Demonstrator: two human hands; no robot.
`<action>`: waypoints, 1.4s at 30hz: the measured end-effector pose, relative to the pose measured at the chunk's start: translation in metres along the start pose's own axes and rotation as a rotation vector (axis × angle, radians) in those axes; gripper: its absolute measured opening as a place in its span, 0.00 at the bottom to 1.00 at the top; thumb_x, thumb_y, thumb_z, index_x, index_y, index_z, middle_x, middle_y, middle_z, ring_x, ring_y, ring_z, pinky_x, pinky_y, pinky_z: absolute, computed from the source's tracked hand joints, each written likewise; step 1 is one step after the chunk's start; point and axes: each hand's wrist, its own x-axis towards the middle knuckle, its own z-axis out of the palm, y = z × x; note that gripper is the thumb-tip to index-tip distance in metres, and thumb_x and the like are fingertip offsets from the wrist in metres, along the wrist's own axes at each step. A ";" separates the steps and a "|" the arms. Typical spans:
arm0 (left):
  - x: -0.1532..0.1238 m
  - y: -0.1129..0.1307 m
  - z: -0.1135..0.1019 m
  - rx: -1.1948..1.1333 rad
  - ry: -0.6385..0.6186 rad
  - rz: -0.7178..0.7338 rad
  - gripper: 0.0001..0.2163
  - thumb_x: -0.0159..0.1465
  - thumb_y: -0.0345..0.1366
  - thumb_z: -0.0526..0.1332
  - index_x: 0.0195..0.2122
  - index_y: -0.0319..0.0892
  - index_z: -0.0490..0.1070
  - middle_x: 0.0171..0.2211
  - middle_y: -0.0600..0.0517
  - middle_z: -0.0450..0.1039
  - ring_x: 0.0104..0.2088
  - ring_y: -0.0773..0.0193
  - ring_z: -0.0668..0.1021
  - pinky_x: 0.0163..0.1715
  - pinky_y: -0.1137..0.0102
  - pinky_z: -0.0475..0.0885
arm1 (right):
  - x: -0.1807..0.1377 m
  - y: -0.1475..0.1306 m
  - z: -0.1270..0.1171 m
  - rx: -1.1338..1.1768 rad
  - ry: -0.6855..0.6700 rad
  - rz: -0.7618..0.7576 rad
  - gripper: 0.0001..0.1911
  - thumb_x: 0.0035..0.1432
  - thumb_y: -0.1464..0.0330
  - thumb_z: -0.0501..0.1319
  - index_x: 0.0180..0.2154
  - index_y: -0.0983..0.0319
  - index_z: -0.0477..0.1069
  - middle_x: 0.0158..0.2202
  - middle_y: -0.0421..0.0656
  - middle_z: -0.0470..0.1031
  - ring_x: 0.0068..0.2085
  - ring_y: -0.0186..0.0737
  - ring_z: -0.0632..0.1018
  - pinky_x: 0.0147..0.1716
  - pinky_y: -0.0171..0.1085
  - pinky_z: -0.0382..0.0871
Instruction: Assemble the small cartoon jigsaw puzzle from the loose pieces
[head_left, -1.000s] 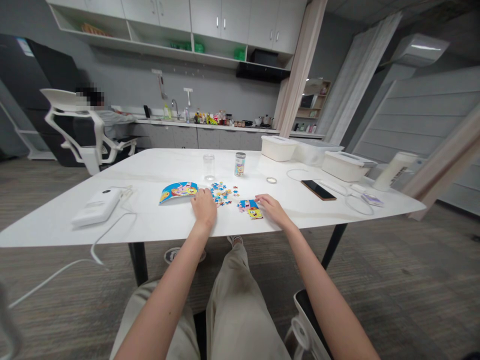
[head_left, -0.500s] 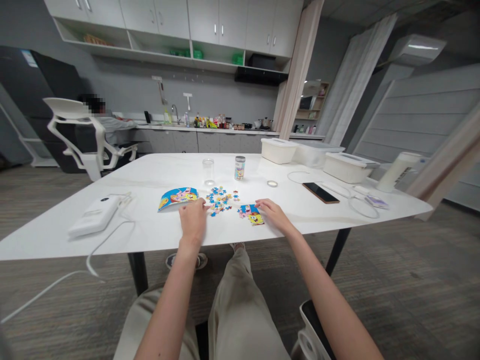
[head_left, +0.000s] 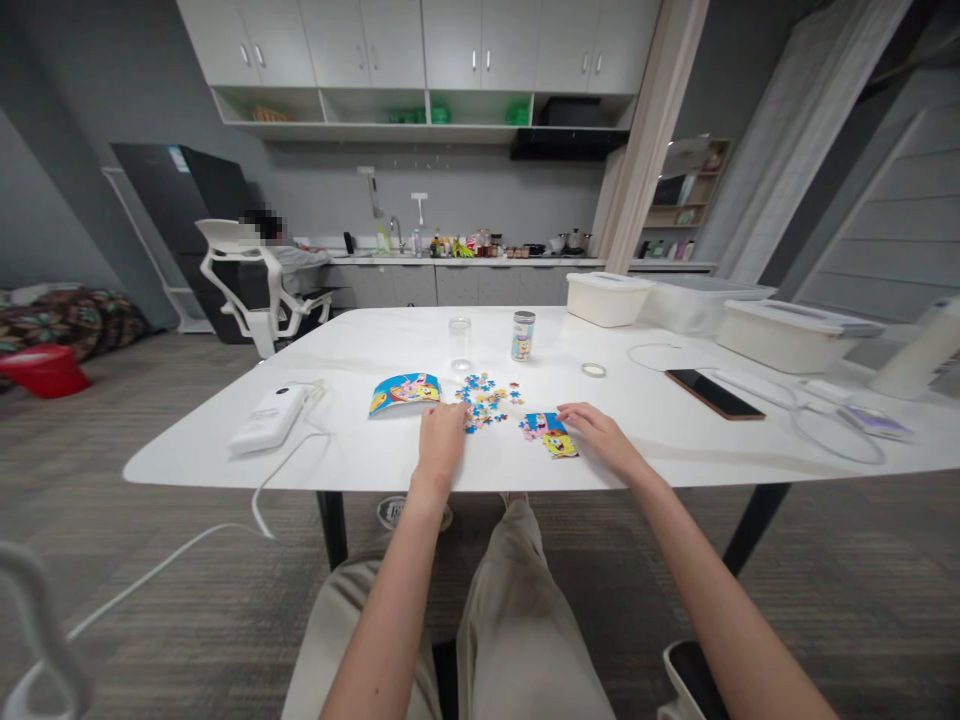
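Note:
My left hand rests at the left edge of a pile of loose jigsaw pieces. Its fingers are curled together, and whatever they may hold is hidden. My right hand lies on the table with fingers loosely stretched, the tips at the upper right edge of a partly joined jigsaw puzzle. That section shows a yellow cartoon figure and a pink one on blue. Behind my left hand lies a curved picture sheet with similar cartoon figures. Beyond the pieces stand a clear jar and a printed can.
A ring-shaped lid lies right of the can. Farther right are a phone, cables and lidded boxes. A white device with a cable hanging off the table is at left. A person sits on a white chair behind.
The whole view has swung left, so the table things appear farther right. My left hand's fingers have shifted slightly at the pile. My right hand stays by the joined section.

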 end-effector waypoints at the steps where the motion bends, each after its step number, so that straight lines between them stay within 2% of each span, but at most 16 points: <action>1: 0.000 0.001 0.000 0.008 0.002 -0.003 0.13 0.68 0.28 0.51 0.47 0.42 0.73 0.44 0.45 0.78 0.49 0.54 0.76 0.44 0.62 0.64 | 0.000 0.000 0.000 0.000 0.001 0.000 0.15 0.59 0.60 0.53 0.34 0.59 0.76 0.48 0.47 0.76 0.53 0.47 0.73 0.58 0.47 0.61; 8: -0.003 0.004 -0.006 0.031 0.037 -0.042 0.08 0.67 0.31 0.55 0.42 0.42 0.73 0.43 0.45 0.76 0.47 0.54 0.75 0.44 0.62 0.64 | 0.000 0.001 0.001 -0.003 0.011 -0.001 0.15 0.60 0.60 0.53 0.33 0.59 0.76 0.48 0.47 0.76 0.52 0.46 0.74 0.57 0.46 0.62; 14: -0.004 0.003 -0.004 0.020 0.086 -0.156 0.07 0.67 0.36 0.56 0.37 0.42 0.74 0.39 0.45 0.77 0.45 0.54 0.76 0.43 0.62 0.65 | 0.001 0.002 0.001 -0.003 0.012 -0.008 0.15 0.60 0.60 0.53 0.33 0.58 0.76 0.47 0.46 0.76 0.51 0.46 0.74 0.56 0.45 0.63; 19: -0.003 0.004 -0.003 0.026 0.060 -0.099 0.09 0.67 0.34 0.55 0.37 0.42 0.75 0.40 0.44 0.75 0.45 0.53 0.75 0.42 0.62 0.66 | 0.000 0.001 0.002 -0.010 0.014 -0.003 0.16 0.60 0.60 0.53 0.33 0.59 0.76 0.48 0.46 0.76 0.52 0.46 0.74 0.56 0.46 0.63; 36: -0.006 0.006 -0.004 0.047 0.049 -0.117 0.10 0.68 0.32 0.51 0.40 0.41 0.72 0.42 0.42 0.74 0.46 0.53 0.75 0.44 0.61 0.66 | 0.002 -0.002 0.000 -0.039 -0.009 -0.004 0.14 0.60 0.62 0.53 0.32 0.59 0.76 0.48 0.47 0.76 0.52 0.46 0.74 0.56 0.46 0.63; 39: 0.004 0.006 -0.008 0.087 0.049 -0.124 0.11 0.66 0.29 0.51 0.44 0.39 0.71 0.45 0.40 0.73 0.49 0.51 0.74 0.46 0.59 0.66 | 0.001 -0.002 0.001 -0.033 -0.009 -0.008 0.14 0.60 0.63 0.53 0.32 0.59 0.76 0.47 0.47 0.76 0.51 0.46 0.74 0.56 0.46 0.63; 42: 0.030 0.000 -0.011 0.166 -0.005 -0.079 0.13 0.63 0.24 0.50 0.44 0.35 0.71 0.45 0.35 0.73 0.50 0.47 0.74 0.48 0.56 0.66 | 0.001 -0.002 0.001 -0.033 -0.011 -0.016 0.14 0.60 0.63 0.53 0.32 0.58 0.76 0.47 0.46 0.76 0.51 0.45 0.74 0.56 0.46 0.63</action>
